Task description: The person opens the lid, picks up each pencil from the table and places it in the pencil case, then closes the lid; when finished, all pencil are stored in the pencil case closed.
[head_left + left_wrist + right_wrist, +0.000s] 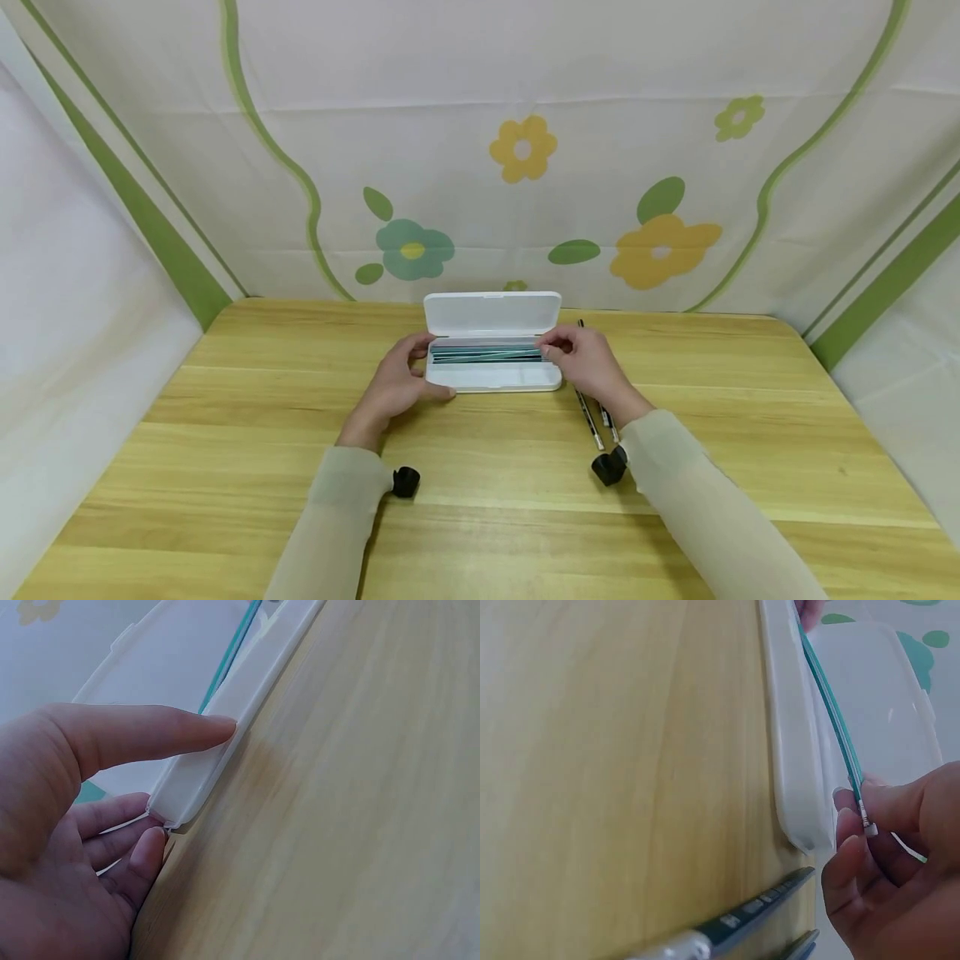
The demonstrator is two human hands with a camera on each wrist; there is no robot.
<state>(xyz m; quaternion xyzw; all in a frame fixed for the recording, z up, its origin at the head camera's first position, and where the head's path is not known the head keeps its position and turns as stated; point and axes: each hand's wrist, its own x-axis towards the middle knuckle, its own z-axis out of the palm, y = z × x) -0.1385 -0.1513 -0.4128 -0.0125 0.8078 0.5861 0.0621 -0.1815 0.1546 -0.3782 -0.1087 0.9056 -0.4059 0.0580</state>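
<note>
A white pencil case (468, 379) lies on the table with its lid (492, 314) raised at the back. Several green and dark pencils (480, 355) lie lengthwise inside. My left hand (393, 382) holds the case's left end, its thumb along the front edge and its other fingers around the end and back. At the right end, my right hand (591, 362) pinches a green pencil (838, 724) near its silver ferrule and white eraser. That pencil slants over the case; its far end is hidden in the right wrist view.
Beside the case, under my right wrist, dark pencils (588, 419) lie on the wooden table (487, 500). A flower-patterned cloth (465, 167) hangs just behind the table's back edge. White cloth also hangs at both sides.
</note>
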